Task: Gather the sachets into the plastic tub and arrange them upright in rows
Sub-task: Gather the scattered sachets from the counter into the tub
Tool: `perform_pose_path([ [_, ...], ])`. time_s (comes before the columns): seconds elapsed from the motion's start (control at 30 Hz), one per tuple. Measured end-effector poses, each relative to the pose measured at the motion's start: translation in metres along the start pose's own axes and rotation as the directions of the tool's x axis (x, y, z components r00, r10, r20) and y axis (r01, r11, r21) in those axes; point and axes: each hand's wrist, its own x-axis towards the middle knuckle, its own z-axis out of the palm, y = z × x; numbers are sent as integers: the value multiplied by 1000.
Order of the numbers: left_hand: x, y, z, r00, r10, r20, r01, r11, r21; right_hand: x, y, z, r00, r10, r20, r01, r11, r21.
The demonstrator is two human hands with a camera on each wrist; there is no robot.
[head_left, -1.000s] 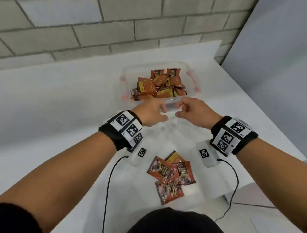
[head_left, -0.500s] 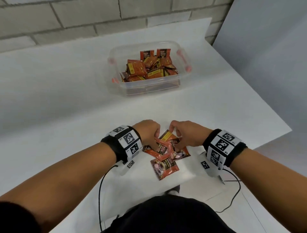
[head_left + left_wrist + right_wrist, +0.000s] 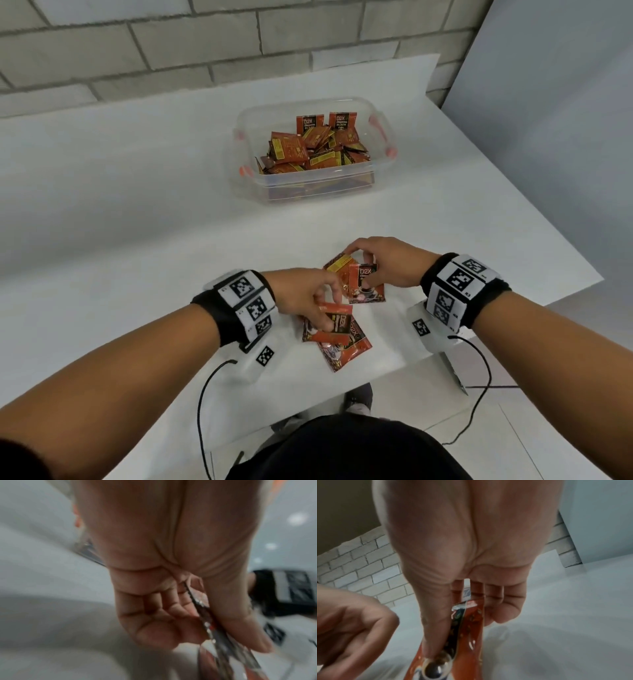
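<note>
A clear plastic tub [image 3: 380,173] with red handles stands far on the white table, holding several red sachets [image 3: 308,150] in a jumble, two upright at the back. Near the table's front edge my left hand [image 3: 310,301] pinches a red sachet [image 3: 334,325] between thumb and fingers; in the left wrist view that sachet [image 3: 204,612] shows edge-on. Another sachet [image 3: 346,353] lies flat under it. My right hand [image 3: 383,263] pinches two red sachets [image 3: 363,284], seen in the right wrist view as a sachet pair [image 3: 467,628] under the thumb.
A grey brick wall [image 3: 205,41] runs behind the table [image 3: 137,222]. A grey panel [image 3: 565,102] stands at the right. The table's front right corner and the floor lie just beyond my right wrist. Black cables [image 3: 205,394] hang from both wristbands.
Both hands came back from the tub to the loose sachets at the front edge and took hold of them. The sachets have been lifted and split between the two hands.
</note>
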Motion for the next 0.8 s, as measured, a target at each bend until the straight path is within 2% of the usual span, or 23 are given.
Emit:
perform_pose_path([
  [0.1,6,8,11,1000,26,7,-27,984,176,9,-5,2,997,-6,71,13,996,-93],
  [0.23,9,16,13,999,49,10,-50,959,280,17,-3,2,992,54,117,-36,989,-145],
  [0.47,16,18,16,996,87,10,-85,926,369,16,9,-1,988,146,-42,-148,988,-43],
  [0.63,22,18,20,995,101,-18,-83,895,438,10,23,-12,966,172,-191,-154,982,106],
  [0.7,24,17,16,993,110,-35,-86,906,416,8,28,-14,959,193,-208,-161,974,159],
  [0.8,23,14,2,990,103,-101,-64,941,332,8,35,-18,962,218,-167,-181,960,213],
])
